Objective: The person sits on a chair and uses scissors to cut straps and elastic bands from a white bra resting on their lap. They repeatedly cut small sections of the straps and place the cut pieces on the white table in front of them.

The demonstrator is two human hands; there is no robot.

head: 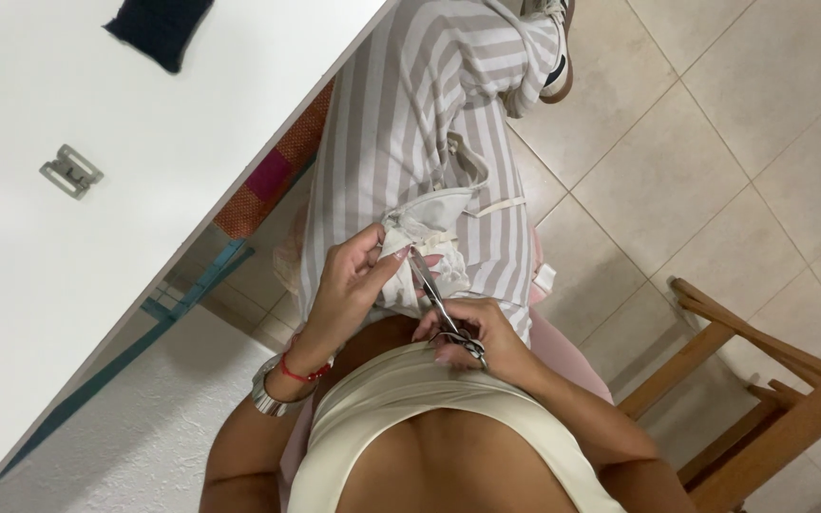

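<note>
A smooth white tabletop (144,152) filled the upper left. A dark navy cloth pad (159,27) lay near its far edge, and a small grey metal buckle (71,171) lay well apart from it.

Scissors (441,309) against pinched white fabric (427,226)

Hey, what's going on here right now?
A seated person holds a bunched piece of white cloth over their striped lap with the left hand. The right hand works small scissors, blades pointing into the cloth. A white table beside them carries a small metal buckle and a dark fabric item.
</note>
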